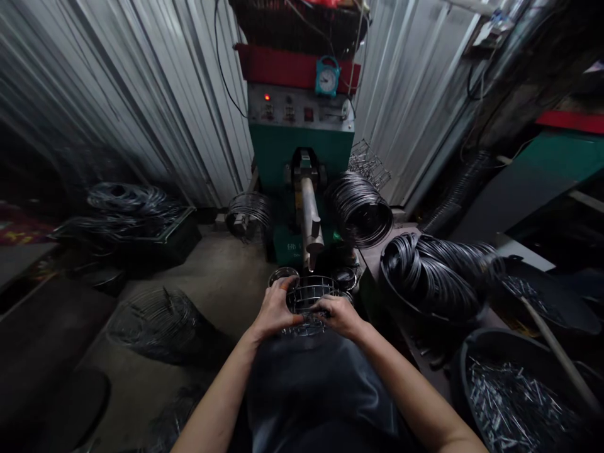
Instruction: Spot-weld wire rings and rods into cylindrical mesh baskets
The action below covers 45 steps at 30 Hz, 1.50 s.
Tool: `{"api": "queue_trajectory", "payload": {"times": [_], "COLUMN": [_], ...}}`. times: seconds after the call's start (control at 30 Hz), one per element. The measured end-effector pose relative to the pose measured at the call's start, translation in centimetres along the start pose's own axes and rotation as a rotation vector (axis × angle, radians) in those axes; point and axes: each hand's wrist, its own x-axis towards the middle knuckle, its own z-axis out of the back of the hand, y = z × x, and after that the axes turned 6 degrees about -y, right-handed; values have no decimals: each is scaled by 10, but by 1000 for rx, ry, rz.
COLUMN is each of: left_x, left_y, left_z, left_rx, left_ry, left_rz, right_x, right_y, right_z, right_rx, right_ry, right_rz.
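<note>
Low in front of the person sits a round, basket-like frame of thin silvery wire (315, 287), right between the two hands. From here it looks well formed: curved wires ring it and shorter ones cross them, so I judge that much of the shaping is done. Whether any wire is loose or missing, I can't tell in this gloom.

The left hand (276, 308) is clamped on the frame's left side, thumb near and fingers over the far rim. The right hand (340, 314) is at the near right part, its fingers curled close together; I can't make out whether they pinch a wire.

Just beyond the far rim hangs the tip of a grey metal cylindrical arm (309, 204), reaching out of a boxy green machine (268, 157) with a glowing orange-red light (267, 97). Loops of dark wire (361, 211) hang to its right. Farther right, a round black tub (465, 352) holds short shiny metal pieces (519, 402), none of them near either hand.
</note>
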Motion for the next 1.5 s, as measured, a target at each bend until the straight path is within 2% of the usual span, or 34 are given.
{"api": "queue_trajectory", "payload": {"times": [0.23, 0.4, 0.57, 0.8, 0.9, 1.0, 1.13, 1.2, 1.27, 1.33, 1.43, 1.5], "left_x": [18, 17, 14, 42, 46, 45, 49, 54, 57, 56, 51, 50], "left_y": [7, 6, 7, 7, 6, 6, 6, 7, 7, 6, 3, 1], "left_z": [-1, -2, -7, -2, -1, -3, -7, -8, -9, -10, -12, -12], "left_rx": [-49, -76, -96, -114, -111, -92, -30, -25, -46, -57, -18, 11], "left_ry": [29, 25, 10, 51, 37, 12, -43, -31, -16, -37, -99, -119], "left_rz": [-19, -28, 42, 125, 123, 119, 182, 215, 227, 232, 224, 237], "right_x": [16, 18, 17, 42, 43, 37, 39, 44, 45, 38, 18, 3], "right_y": [-4, -3, -4, -12, -13, -14, -15, -16, -15, -14, -14, -15], "right_z": [6, 8, 9, 15, 13, 7, 3, 3, 4, 2, -4, -8], "right_rx": [-26, -57, -45, -56, -26, -14, -95, -91, -8, 143, 484, 762], "right_ry": [15, 48, 31, 25, -7, -96, -155, -169, -231, -355, -499, -480], "right_rz": [21, 18, 11, -24, -51, -84, -169, -197, -197, -243, -516, -751]}}
